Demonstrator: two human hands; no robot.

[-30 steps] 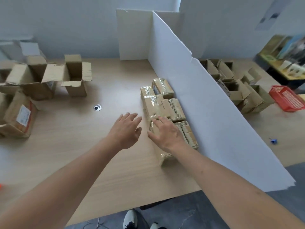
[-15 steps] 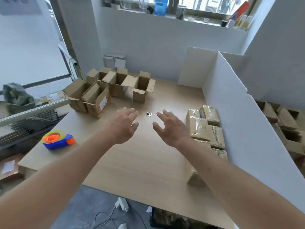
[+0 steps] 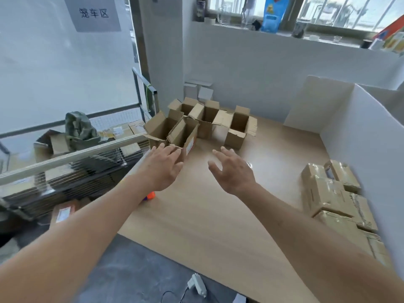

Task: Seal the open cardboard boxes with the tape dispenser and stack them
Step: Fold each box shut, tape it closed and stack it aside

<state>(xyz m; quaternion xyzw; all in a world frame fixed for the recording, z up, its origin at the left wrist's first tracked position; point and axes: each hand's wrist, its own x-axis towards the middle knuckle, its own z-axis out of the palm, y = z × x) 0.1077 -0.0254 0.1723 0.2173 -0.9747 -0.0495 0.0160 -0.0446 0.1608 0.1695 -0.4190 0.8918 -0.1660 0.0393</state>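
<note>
Several open cardboard boxes (image 3: 197,122) stand with flaps up at the table's far left corner. The nearest open box (image 3: 182,136), with a white label on its side, lies just beyond my left hand (image 3: 162,168), which hovers open with fingers spread and holds nothing. My right hand (image 3: 232,171) is open too, above the table (image 3: 218,219) a short way in front of another open box (image 3: 237,132). Taped, sealed boxes (image 3: 330,193) are stacked at the right against the white divider. Only an orange bit of the tape dispenser (image 3: 150,195) shows under my left forearm.
A white foam-board divider (image 3: 360,136) walls the table's right and back. A railing and wire rack (image 3: 65,169) with flat cartons stand left of the table. On the floor near the front edge lies a white power adapter (image 3: 196,285) with its cable.
My right hand has left the sealed stack. Both hands have moved left and forward toward the open boxes as my head turned left; the tape dispenser is now mostly hidden under my left arm.
</note>
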